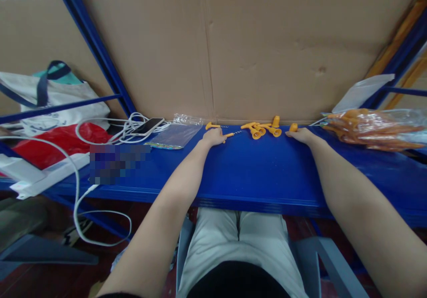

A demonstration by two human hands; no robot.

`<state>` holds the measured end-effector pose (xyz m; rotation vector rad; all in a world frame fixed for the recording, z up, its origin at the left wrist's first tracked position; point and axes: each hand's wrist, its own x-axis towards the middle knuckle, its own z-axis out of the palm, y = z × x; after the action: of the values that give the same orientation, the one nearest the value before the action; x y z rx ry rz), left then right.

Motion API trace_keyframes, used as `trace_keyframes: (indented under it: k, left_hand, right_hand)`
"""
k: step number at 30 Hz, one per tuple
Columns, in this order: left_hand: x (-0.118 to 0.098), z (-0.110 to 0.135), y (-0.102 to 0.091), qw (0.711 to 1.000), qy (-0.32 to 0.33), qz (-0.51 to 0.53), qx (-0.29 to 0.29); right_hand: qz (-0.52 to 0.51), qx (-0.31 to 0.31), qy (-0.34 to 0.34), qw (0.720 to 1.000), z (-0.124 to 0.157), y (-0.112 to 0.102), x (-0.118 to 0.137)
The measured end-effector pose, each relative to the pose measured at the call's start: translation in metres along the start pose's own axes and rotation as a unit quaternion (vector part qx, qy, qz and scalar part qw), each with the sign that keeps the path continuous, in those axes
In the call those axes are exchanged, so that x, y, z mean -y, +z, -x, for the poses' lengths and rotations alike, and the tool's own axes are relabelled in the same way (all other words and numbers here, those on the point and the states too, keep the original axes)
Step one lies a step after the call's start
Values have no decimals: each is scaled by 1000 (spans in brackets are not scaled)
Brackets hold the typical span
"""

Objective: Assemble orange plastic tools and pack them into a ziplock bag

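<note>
Left hand curls snugly around one end of a yellow corkscrew, seemingly leaving its spiral free, while the right hand pinches a yellow cap, apparently steadying it, near the back of the blue table.

Left hand hides part of a yellow plastic tool with a spiral metal tip; right hand masks the lower end of a yellow plastic cone! Heavy pixels blot out a dark patch. Left edge clips a white canvas bag, print unreadable; right edge cuts a clear plastic bag of orange pieces.
</note>
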<state>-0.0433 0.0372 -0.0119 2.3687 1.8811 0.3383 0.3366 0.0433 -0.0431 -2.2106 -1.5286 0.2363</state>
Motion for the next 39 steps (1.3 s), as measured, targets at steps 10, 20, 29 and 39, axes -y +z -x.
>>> trace_keyframes:
  k: [10, 20, 29, 39]
  left_hand:
    - [-5, 7, -4, 1000, -11, 8, -7]
    - [-7, 4, 2, 997, 25, 52, -56]
    - [-7, 2, 7, 988, 79, 103, -84]
    - [-9, 4, 5, 990, 86, 81, -77]
  right_hand:
    - [101, -34, -64, 992, 28, -6, 21]
    - [-25, -132, -170, 976, 28, -11, 65]
    - [11, -78, -394, 915, 56, -4, 111]
    - [116, -86, -368, 919, 65, 5, 111]
